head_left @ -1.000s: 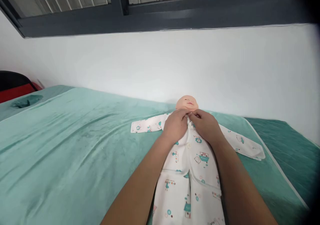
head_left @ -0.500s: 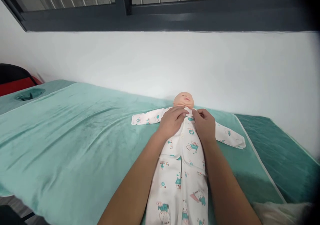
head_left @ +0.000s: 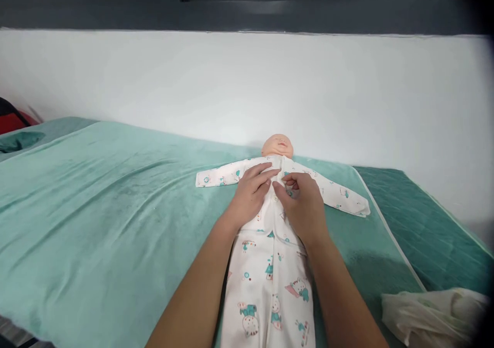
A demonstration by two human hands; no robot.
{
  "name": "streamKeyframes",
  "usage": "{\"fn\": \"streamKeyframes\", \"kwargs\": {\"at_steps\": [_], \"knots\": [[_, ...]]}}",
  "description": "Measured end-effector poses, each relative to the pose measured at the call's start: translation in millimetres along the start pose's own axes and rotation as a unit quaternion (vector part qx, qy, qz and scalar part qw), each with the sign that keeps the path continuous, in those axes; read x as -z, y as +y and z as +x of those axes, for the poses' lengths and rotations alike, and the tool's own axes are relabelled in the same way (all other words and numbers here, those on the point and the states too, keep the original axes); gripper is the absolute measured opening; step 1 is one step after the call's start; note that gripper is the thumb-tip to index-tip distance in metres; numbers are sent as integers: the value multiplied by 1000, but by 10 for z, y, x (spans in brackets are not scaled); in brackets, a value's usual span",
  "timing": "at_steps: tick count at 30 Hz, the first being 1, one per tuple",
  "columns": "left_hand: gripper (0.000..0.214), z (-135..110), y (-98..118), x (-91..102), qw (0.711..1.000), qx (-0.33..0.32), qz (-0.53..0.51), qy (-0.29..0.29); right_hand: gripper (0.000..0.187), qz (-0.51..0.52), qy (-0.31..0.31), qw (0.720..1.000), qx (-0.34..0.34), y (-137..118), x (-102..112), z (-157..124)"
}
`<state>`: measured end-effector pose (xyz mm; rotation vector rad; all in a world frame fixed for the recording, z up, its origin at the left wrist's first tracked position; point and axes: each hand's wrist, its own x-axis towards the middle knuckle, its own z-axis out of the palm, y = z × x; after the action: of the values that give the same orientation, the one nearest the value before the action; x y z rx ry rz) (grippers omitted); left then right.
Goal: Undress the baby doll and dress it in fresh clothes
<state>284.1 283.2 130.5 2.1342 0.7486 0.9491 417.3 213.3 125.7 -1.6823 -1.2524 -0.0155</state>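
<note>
White placket (head_left: 280, 163), under the fingers; clock centred on the hands, 12 straight ahead. Left hand (head_left: 250, 194): fingers outstretched and slightly parted, laid on the chest, tips at the placket, pointing towards 2 o'clock. Right hand (head_left: 306, 204): thumb and forefinger brought narrow beside the placket, remaining fingers curled; whether cloth is caught between them, cannot tell. Garment (head_left: 250, 271), baby size, white with teal and pink animal print: beneath both hands, sleeves stretched to 9 and 3 o'clock, legs running to 6 between the forearms. Doll (head_left: 278, 145): on its back, head at 12 o'clock, just beyond the collar. Teal sheet (head_left: 96, 219), plush, creased: under all the above. Whitish cloth (head_left: 432, 317), crumpled: 4 o'clock. Dark teal cover (head_left: 417, 209): 3 o'clock, beyond the sleeve. Red and black object (head_left: 11, 122), cut by the picture edge: between 9 and 10. Grey floor (head_left: 23, 332), a corner: 8 o'clock. White wall (head_left: 247, 85) and dark window frame (head_left: 247, 16): 12 o'clock, behind the head
</note>
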Motion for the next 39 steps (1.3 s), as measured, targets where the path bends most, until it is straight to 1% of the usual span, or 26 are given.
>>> {"fn": "streamKeyframes", "kwargs": {"at_steps": [2, 3, 7, 9, 13, 20, 23, 26, 29, 32, 35, 39], "knots": [[38, 7, -10, 3, 1000, -2, -3, -3, 23, -47, -33, 998, -10, -25, -23, 55], [38, 9, -13, 3, 1000, -3, -3, -2, 23, -67, -38, 997, -15, -41, -35, 74], [39, 13, -11, 2, 1000, -3, -1, -1, 19, -122, -35, 992, -16, -102, -64, 86], [39, 12, -5, 3, 1000, 0, 2, -2, 19, -115, -37, 993, -12, -114, -60, 74], [39, 5, 6, 1, 1000, -3, 7, -4, 17, -59, -42, 997, -10, -81, -25, 54], [40, -3, 26, -17, 999, -8, 32, -3, 15, 21, -31, 999, 22, 21, 36, -35], [41, -10, 24, -10, 999, -10, 40, -7, 15, 44, -34, 998, 17, 31, 46, -52], [42, -12, 19, -12, 998, -14, 57, -11, 14, 47, -26, 999, -5, 29, 33, -40], [42, 0, 18, -40, 995, -20, 97, -18, 15, 39, -15, 999, -24, 33, 7, -15], [40, 18, 23, -71, 991, -20, 130, -23, 16, 20, -8, 999, -31, 42, -16, 5], [39, 27, 36, -81, 990, -15, 134, -28, 16, 3, -6, 999, -37, 48, -30, 14], [39, 35, 57, -77, 991, -8, 133, -28, 16, 1, -8, 998, -62, 46, -40, 18]]}}
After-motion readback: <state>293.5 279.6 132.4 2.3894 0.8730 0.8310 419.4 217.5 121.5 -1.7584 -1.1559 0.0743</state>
